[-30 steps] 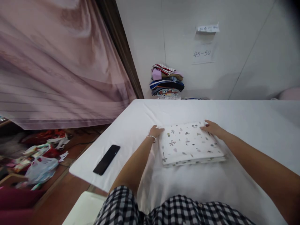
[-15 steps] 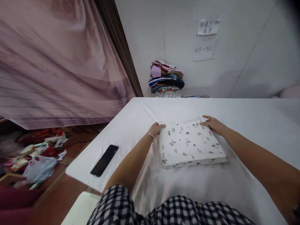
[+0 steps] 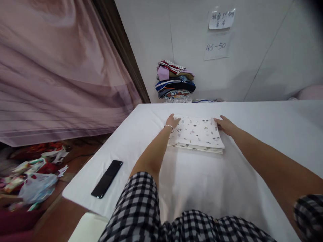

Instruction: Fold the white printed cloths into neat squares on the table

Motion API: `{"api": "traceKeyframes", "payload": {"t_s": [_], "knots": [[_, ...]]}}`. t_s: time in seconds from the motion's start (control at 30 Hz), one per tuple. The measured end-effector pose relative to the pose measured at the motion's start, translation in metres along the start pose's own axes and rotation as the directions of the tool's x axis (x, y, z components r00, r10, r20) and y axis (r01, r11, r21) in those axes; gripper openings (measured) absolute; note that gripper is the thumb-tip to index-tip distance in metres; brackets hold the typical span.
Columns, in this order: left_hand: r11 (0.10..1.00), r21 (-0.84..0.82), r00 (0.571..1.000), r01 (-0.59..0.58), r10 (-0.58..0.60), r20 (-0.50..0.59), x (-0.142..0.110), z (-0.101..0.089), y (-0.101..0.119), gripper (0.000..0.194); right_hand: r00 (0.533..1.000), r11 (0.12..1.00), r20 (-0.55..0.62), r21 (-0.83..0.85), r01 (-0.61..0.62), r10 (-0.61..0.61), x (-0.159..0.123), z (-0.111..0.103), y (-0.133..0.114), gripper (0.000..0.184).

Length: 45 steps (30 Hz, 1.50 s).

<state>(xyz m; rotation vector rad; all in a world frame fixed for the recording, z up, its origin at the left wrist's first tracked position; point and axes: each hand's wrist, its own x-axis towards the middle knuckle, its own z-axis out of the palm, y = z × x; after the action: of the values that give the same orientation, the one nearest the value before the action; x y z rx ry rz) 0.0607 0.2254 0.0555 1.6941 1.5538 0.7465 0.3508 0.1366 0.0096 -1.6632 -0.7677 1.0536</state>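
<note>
A folded white cloth (image 3: 196,135) printed with small dark motifs lies on the white-covered table (image 3: 227,181), toward its far side. My left hand (image 3: 172,121) grips the cloth's far left corner, fingers curled on it, a thin bracelet at the wrist. My right hand (image 3: 225,124) holds the cloth's far right edge, fingers bent over it. Both arms reach forward from checked sleeves.
A black phone (image 3: 107,178) lies near the table's left front corner. A stack of folded clothes (image 3: 175,81) stands against the white wall beyond the table. A pink curtain (image 3: 55,70) hangs at left, with plastic bags and clutter (image 3: 32,174) on the floor below.
Both hands have pushed the folded cloth away from me, toward the far side of the table. My arms are stretched further out.
</note>
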Motion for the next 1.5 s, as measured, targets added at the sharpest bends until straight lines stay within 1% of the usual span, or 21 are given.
{"api": "traceKeyframes", "payload": {"t_s": [0.03,0.07,0.13,0.2,0.27,0.33,0.47,0.53,0.57,0.63,0.7,0.73,0.77,0.83,0.9,1.0,1.07,1.17,1.33,1.43,1.5], "knots": [[0.997,0.055,0.998,-0.053,0.051,0.039,-0.010,0.005,-0.003,0.058,1.000,1.000,0.019,0.008,-0.005,0.005,-0.004,-0.003,0.002,0.092],[0.981,0.138,0.987,-0.139,0.126,0.100,-0.021,0.010,-0.008,0.057,0.999,1.000,0.041,0.016,-0.007,0.006,-0.010,-0.007,0.005,0.090],[0.897,0.298,0.938,-0.328,0.271,0.217,-0.046,0.018,-0.018,0.055,0.996,1.000,0.091,0.018,-0.012,0.010,-0.025,-0.015,0.010,0.087],[0.808,0.391,0.889,-0.441,0.333,0.315,-0.067,0.020,-0.030,0.055,0.990,1.000,0.141,-0.007,-0.021,0.022,-0.043,-0.022,0.016,0.084],[0.762,0.447,0.875,-0.469,0.332,0.352,-0.082,0.018,-0.041,0.054,0.983,0.999,0.179,-0.042,-0.030,0.037,-0.063,-0.027,0.022,0.082],[0.745,0.481,0.880,-0.463,0.320,0.351,-0.089,0.014,-0.048,0.051,0.977,0.998,0.205,-0.052,-0.040,0.050,-0.084,-0.032,0.028,0.080],[0.728,0.500,0.880,-0.469,0.337,0.336,-0.096,0.010,-0.045,0.046,0.975,0.999,0.216,-0.028,-0.037,0.042,-0.115,-0.041,0.043,0.075],[0.710,0.482,0.858,-0.512,0.398,0.325,-0.102,0.014,-0.039,0.045,0.983,0.997,0.179,-0.060,0.037,-0.026,-0.124,-0.044,0.051,0.065],[0.693,0.462,0.833,-0.553,0.445,0.329,-0.106,0.017,-0.036,0.044,0.986,0.991,0.148,-0.099,0.094,-0.079,-0.127,-0.046,0.054,0.057],[0.640,0.406,0.758,-0.652,0.545,0.359,-0.114,0.025,-0.035,0.042,0.970,0.944,0.093,-0.225,0.241,-0.225,-0.130,-0.047,0.060,0.044],[0.589,0.355,0.688,-0.726,0.614,0.387,-0.119,0.032,-0.037,0.039,0.914,0.837,0.103,-0.374,0.401,-0.392,-0.132,-0.047,0.063,0.035],[0.576,0.338,0.668,-0.745,0.633,0.392,-0.121,0.035,-0.039,0.035,0.877,0.767,0.140,-0.435,0.471,-0.460,-0.133,-0.046,0.063,0.033],[0.572,0.328,0.660,-0.752,0.645,0.386,-0.122,0.037,-0.041,0.031,0.842,0.698,0.186,-0.485,0.527,-0.506,-0.134,-0.044,0.063,0.033],[0.586,0.323,0.669,-0.744,0.656,0.351,-0.122,0.040,-0.044,0.026,0.792,0.585,0.273,-0.552,0.594,-0.547,-0.135,-0.041,0.061,0.033],[0.608,0.322,0.687,-0.726,0.657,0.311,-0.122,0.041,-0.046,0.024,0.758,0.495,0.325,-0.601,0.627,-0.565,-0.135,-0.037,0.059,0.033],[0.633,0.321,0.709,-0.705,0.645,0.285,-0.122,0.042,-0.046,0.022,0.724,0.405,0.357,-0.645,0.648,-0.590,-0.133,-0.032,0.057,0.034],[0.638,0.314,0.711,-0.703,0.645,0.281,-0.123,0.042,-0.046,0.023,0.720,0.394,0.352,-0.653,0.647,-0.598,-0.132,-0.031,0.057,0.034],[0.634,0.301,0.702,-0.712,0.662,0.264,-0.122,0.040,-0.049,0.023,0.713,0.405,0.340,-0.640,0.653,-0.613,-0.134,-0.031,0.057,0.034],[0.657,0.305,0.722,-0.689,0.654,0.224,-0.119,0.032,-0.054,0.021,0.715,0.407,0.386,-0.623,0.668,-0.583,-0.141,-0.034,0.061,0.033],[0.629,0.330,0.702,-0.705,0.685,0.194,-0.118,0.028,-0.055,0.024,0.700,0.382,0.392,-0.628,0.678,-0.597,-0.142,-0.032,0.064,0.032],[0.591,0.360,0.675,-0.722,0.718,0.173,-0.117,0.027,-0.057,0.024,0.689,0.364,0.397,-0.631,0.685,-0.607,-0.143,-0.030,0.066,0.032]]}}
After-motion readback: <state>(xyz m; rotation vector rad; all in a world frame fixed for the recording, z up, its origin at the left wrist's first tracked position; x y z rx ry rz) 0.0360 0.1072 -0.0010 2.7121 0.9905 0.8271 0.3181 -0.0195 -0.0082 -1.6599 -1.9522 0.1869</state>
